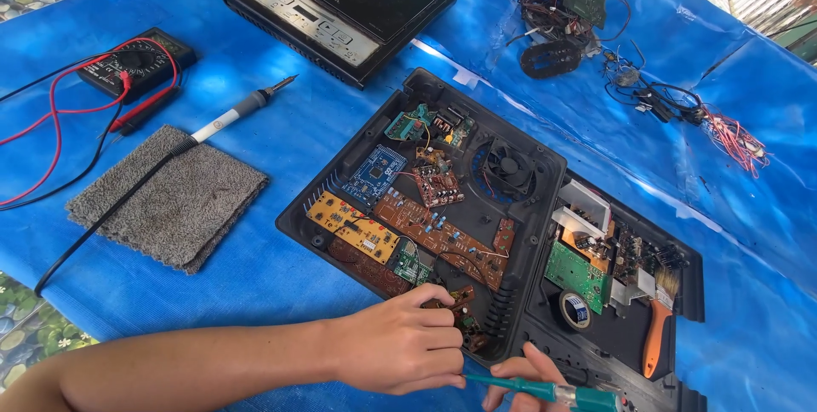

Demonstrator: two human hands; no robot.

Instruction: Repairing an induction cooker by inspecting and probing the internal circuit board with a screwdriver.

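Bottom centre of frame: left hand (400, 351) pinches small brown circuit board (462, 308) at near edge of open black casing (340, 191). Right hand (519, 374), just right, closed around teal-handled screwdriver (545, 390); shaft lies roughly horizontal, tip hidden behind left hand, board just above it.

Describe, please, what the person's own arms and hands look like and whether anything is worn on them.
Both are bare. The left hand and its long forearm show no sleeve, glove, watch or ring. Only part of the right hand shows at the bottom edge; its visible fingers are likewise ungloved and unadorned.
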